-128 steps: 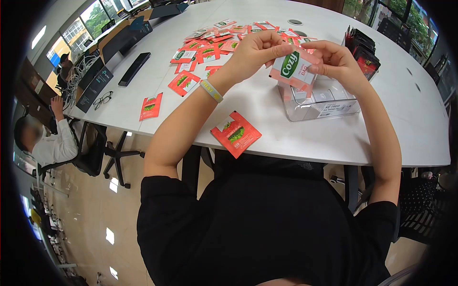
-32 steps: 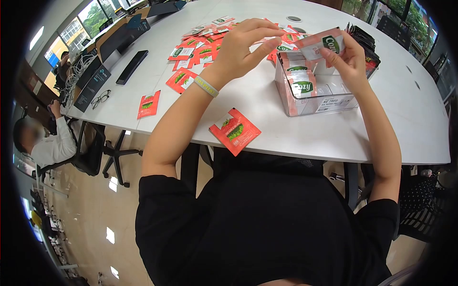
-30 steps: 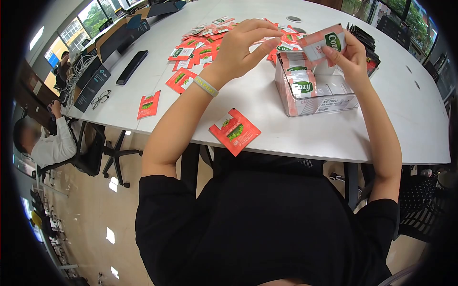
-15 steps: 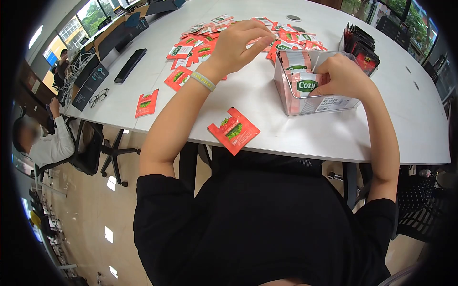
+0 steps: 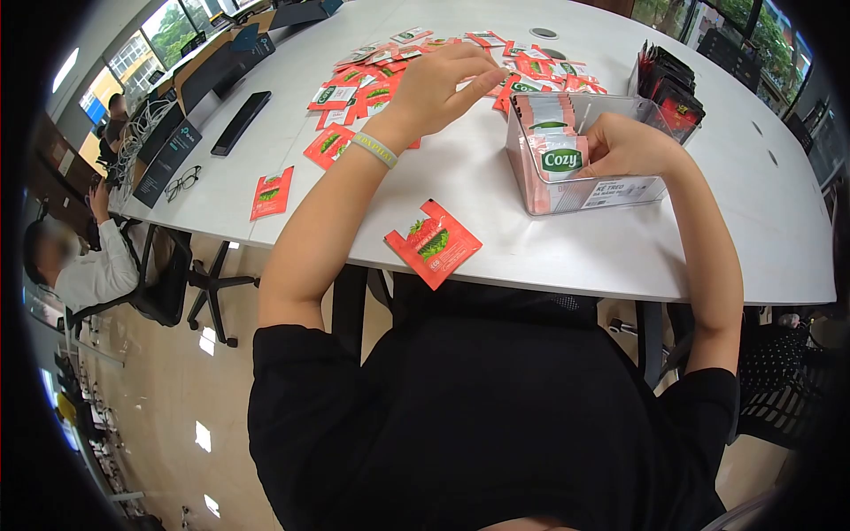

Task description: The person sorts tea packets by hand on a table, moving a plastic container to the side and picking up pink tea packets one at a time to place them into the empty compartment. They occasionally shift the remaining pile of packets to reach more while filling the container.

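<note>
My right hand (image 5: 630, 146) reaches into a clear plastic bin (image 5: 540, 202), its thumb at the right edge of the front Cozy sachet (image 5: 563, 159); its other fingers are partly hidden behind that sachet. More sachets stand upright behind it, in the bin's left part. Over a loose pile of red and white sachets (image 5: 379, 91) is my left hand (image 5: 447, 84), fingers stretched forward and thumb apart, with no sachet visible in it. A single red strawberry sachet (image 5: 436, 242) lies near the table edge, its top corner cut out.
Behind the bin stands another holder with dark sachets (image 5: 668, 93). On the left are a black phone (image 5: 242, 122), glasses (image 5: 183, 182), another red sachet (image 5: 272, 193) and cardboard boxes (image 5: 168, 164). A seated person (image 5: 97, 265) is beyond the table's left side.
My right thumb has slid from the face of the front sachet to its right edge, and that sachet sits slightly further left. My left hand has barely moved.
</note>
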Demonstrator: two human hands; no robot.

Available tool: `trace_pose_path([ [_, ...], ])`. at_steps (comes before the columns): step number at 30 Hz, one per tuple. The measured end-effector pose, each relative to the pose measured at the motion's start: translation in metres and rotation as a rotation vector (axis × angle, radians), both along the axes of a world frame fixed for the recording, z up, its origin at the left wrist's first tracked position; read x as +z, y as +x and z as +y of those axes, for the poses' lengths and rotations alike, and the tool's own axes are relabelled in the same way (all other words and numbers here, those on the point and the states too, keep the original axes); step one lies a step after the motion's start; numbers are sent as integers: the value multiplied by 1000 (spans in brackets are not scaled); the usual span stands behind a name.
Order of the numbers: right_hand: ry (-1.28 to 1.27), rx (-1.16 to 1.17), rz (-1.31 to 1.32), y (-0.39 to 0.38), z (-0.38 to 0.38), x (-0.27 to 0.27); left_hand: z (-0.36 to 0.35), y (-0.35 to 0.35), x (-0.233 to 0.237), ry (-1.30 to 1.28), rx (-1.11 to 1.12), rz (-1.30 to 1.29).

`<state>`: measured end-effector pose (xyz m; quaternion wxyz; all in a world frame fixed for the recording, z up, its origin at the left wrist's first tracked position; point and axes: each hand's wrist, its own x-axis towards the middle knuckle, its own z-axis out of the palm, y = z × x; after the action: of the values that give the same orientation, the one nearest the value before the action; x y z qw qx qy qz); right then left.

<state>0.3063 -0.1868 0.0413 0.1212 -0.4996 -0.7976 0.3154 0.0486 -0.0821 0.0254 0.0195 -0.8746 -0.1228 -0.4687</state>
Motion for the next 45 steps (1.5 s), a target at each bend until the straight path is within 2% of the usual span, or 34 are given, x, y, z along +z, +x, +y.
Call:
trace_pose_path([
  [6, -182, -92, 129, -8, -6, 8, -8, 5, -6, -71, -31, 85],
  [9, -120, -99, 220, -14, -10, 8, -14, 6, -6, -202, -64, 152],
  [11, -56, -126, 69, -16, -9, 8, -15, 4, -3, -216, -35, 241],
  [18, 139, -250, 3, -31, -18, 13, -14, 5, -5, -223, -30, 248],
  [20, 330, -187, -85, -29, -17, 10, -14, 8, -7, -215, -50, 147],
  [23, 294, -224, -191, -32, -19, 14, -15, 8, -7, -210, -58, 138],
  [27, 310, -174, -127, -30, -17, 11, -13, 8, -8, -193, -44, 145],
  [33, 484, -197, -62, -34, -20, 10, -14, 9, -8, -205, -53, 126],
  [35, 457, -191, -65, -35, -21, 12, -16, 9, -7, -415, 63, 164],
  [36, 457, -191, -64, -35, -21, 11, -19, 12, -8, -415, 63, 165],
  [38, 497, -203, -33, -36, -20, 9, -26, 22, -10, -640, 51, 52],
  [39, 499, -203, -31, -37, -21, 9, -27, 25, -10, -639, 52, 54],
  [41, 529, -190, 1, -38, -24, 11, -29, 30, -12, -869, -40, 41],
  [45, 418, -201, -80, -34, -19, 13, -28, 31, -16, -906, -137, 28],
])
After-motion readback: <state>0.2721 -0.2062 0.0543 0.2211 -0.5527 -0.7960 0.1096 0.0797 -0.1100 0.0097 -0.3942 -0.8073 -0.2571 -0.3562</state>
